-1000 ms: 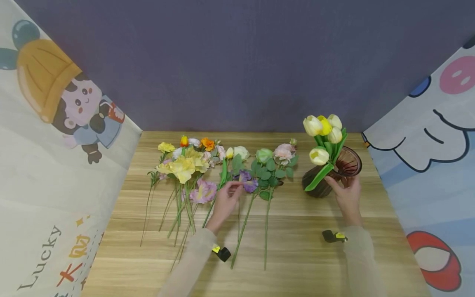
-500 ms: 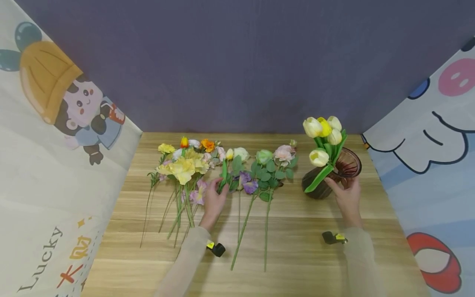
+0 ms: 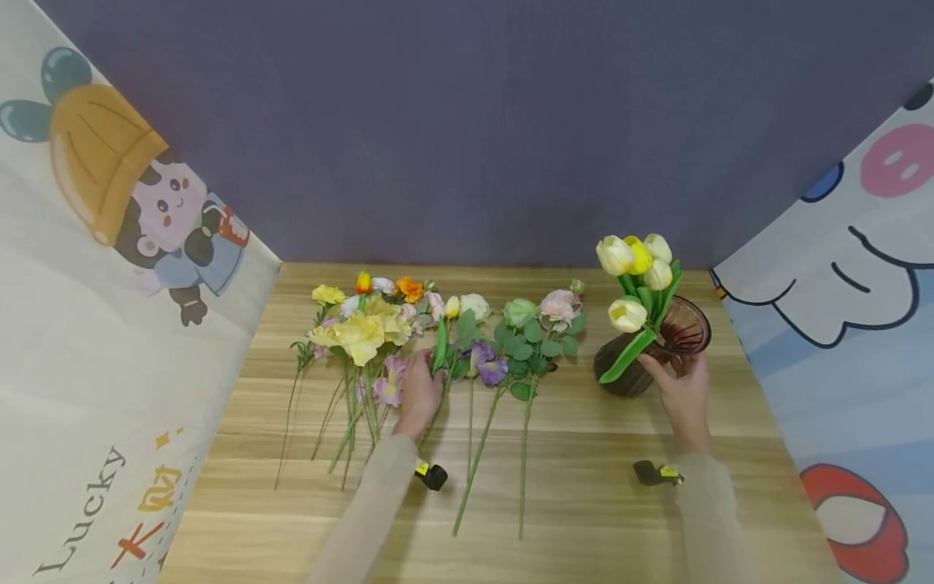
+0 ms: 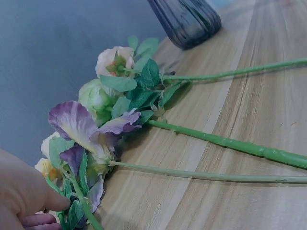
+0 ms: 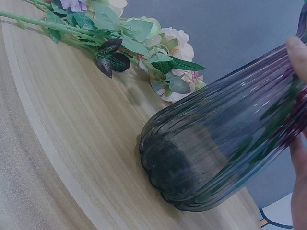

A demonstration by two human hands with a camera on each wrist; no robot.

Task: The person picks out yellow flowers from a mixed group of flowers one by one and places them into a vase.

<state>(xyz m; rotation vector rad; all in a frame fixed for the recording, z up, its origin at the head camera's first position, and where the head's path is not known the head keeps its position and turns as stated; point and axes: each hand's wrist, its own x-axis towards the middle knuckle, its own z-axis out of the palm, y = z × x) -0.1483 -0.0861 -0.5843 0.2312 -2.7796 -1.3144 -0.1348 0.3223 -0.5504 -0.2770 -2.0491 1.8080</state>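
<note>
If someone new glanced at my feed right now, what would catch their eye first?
Probably the cream and yellow tulips in the ribbed vase at the right of the table, where the right hand grips near the rim. Next, the large yellow blooms at left, just beside the left hand.

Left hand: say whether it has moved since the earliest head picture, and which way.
Yes: the left hand has moved leftward, away from the unmoved purple flower.
</note>
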